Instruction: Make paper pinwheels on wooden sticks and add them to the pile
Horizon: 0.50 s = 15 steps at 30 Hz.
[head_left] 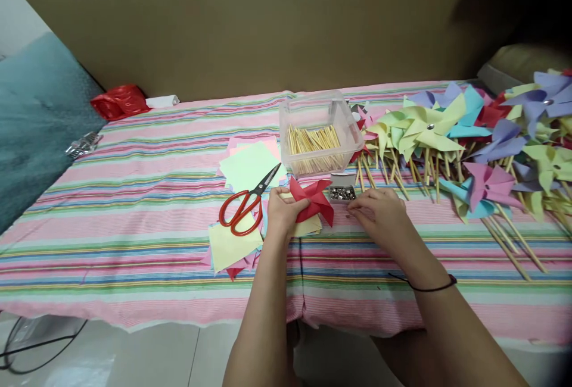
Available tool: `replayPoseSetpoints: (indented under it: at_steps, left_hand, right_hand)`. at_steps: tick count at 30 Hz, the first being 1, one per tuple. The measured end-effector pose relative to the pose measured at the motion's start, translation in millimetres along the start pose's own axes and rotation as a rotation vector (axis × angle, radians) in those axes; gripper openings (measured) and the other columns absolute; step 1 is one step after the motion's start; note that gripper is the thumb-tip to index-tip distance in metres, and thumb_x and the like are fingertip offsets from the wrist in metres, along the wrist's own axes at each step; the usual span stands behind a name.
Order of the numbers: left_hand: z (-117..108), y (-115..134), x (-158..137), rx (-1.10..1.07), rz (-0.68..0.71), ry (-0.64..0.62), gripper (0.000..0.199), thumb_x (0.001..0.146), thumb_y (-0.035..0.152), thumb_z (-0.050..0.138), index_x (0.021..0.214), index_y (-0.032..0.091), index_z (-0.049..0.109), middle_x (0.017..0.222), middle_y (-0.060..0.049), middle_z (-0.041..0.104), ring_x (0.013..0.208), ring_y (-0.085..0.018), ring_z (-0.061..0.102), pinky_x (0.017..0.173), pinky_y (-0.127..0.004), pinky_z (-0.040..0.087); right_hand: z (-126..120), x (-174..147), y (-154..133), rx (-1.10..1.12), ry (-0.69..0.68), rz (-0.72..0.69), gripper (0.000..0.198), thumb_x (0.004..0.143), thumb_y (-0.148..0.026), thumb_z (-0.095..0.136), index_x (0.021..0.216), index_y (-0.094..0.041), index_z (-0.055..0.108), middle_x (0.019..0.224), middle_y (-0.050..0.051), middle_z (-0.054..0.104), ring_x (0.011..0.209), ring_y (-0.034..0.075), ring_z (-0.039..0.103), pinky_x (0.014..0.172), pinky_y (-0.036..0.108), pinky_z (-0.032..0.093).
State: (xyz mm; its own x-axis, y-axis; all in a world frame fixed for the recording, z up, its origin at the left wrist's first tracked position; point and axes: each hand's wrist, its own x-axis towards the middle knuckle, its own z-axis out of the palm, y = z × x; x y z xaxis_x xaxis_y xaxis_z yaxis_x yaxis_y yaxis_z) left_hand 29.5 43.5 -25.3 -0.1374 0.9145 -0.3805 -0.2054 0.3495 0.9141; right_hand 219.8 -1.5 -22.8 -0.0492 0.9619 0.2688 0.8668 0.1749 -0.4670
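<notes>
My left hand (285,211) grips a red paper pinwheel (315,199), its blades folded in and the thumb pressed near the centre. Under it lie yellow paper squares (308,226). My right hand (378,211) is just right of a small box of metal pushpins (342,193), its thumb and fingertips pinched together. Whatever may be between those fingertips is too small to make out. Red-handled scissors (245,205) rest on coloured paper sheets to the left of my left hand, blades pointing up and right.
Behind the pins stands a clear plastic box (313,161) of short wooden sticks. Many finished pinwheels on sticks (431,128) pile up at the right. Green and pink sheets (250,164) lie left of the box. A red plastic bag (118,102) sits at the far left.
</notes>
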Motion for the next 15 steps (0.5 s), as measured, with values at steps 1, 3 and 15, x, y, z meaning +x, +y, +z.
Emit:
replayPoseSetpoints:
  at_steps: [1, 3, 15]
  left_hand:
    - [0, 0, 0, 0.000, 0.000, 0.000, 0.055, 0.046, 0.012, 0.077, 0.085, 0.021, 0.039, 0.057, 0.005, 0.061, 0.051, -0.016, 0.061, 0.052, -0.029, 0.052]
    - [1, 1, 0, 0.014, 0.002, 0.008, 0.055, 0.046, 0.012, 0.077, 0.085, 0.021, 0.039, 0.057, 0.004, 0.061, 0.051, -0.015, 0.062, 0.052, -0.028, 0.051]
    - [-1, 1, 1, 0.025, 0.006, 0.006, 0.055, 0.045, 0.015, 0.080, 0.085, 0.020, 0.041, 0.059, 0.003, 0.063, 0.050, -0.016, 0.063, 0.051, -0.028, 0.052]
  right_hand:
    - [-1, 0, 1, 0.018, -0.018, -0.011, 0.013, 0.081, -0.020, 0.057, 0.075, -0.021, 0.069, 0.084, 0.006, 0.068, 0.086, 0.025, 0.053, 0.078, 0.038, 0.038]
    - [-5, 1, 2, 0.067, -0.044, 0.004, 0.010, 0.080, -0.019, 0.057, 0.076, -0.020, 0.067, 0.081, 0.005, 0.068, 0.083, 0.023, 0.056, 0.075, 0.035, 0.040]
    - [1, 3, -12, -0.021, -0.310, 0.103, 0.014, 0.081, -0.017, 0.055, 0.076, -0.018, 0.068, 0.083, 0.008, 0.068, 0.080, 0.023, 0.061, 0.069, 0.032, 0.041]
